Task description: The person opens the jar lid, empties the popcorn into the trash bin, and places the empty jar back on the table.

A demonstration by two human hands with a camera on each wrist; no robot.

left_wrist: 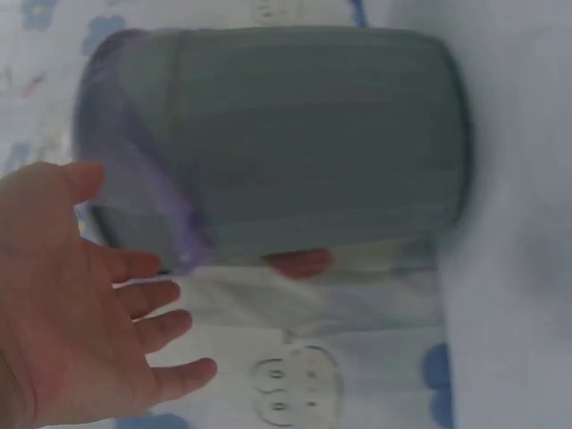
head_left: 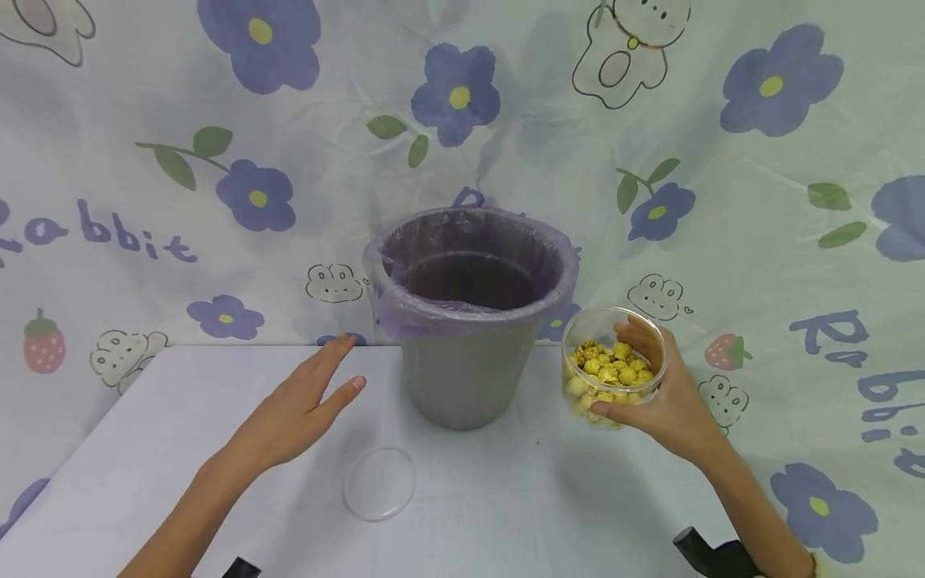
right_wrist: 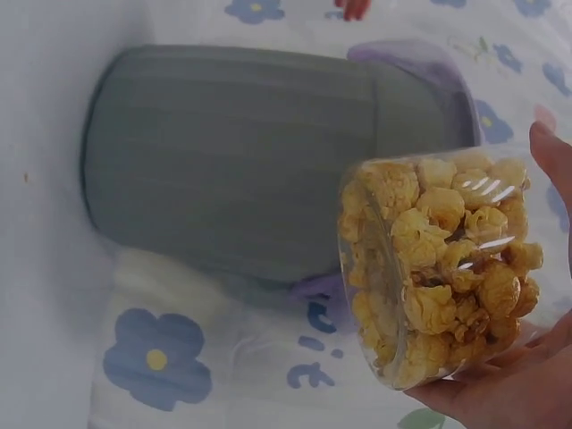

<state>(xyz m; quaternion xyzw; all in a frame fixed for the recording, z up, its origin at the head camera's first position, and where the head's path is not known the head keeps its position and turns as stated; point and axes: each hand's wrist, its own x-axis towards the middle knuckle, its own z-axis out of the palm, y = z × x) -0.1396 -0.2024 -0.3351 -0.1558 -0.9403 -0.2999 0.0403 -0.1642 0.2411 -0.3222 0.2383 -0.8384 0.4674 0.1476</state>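
My right hand [head_left: 675, 409] grips a clear plastic jar [head_left: 613, 317] by its side, lifted above the table to the right of the bin. Yellow popcorn [head_left: 610, 365] fills a good part of the jar, and its top is uncovered. The right wrist view shows the popcorn [right_wrist: 447, 259] close up through the clear wall. My left hand [head_left: 303, 409] hovers left of the bin with fingers spread and nothing in it. Between them stands a grey-green trash bin [head_left: 462, 369], lined with a purple bag [head_left: 412, 309] folded over its rim.
A round clear lid [head_left: 379, 484] lies flat on the white table [head_left: 491, 514], in front of the bin and near the left forearm. Behind the table hangs a cloth [head_left: 535, 120] printed with flowers and rabbits. A tiny crumb [head_left: 538, 443] lies right of the lid.
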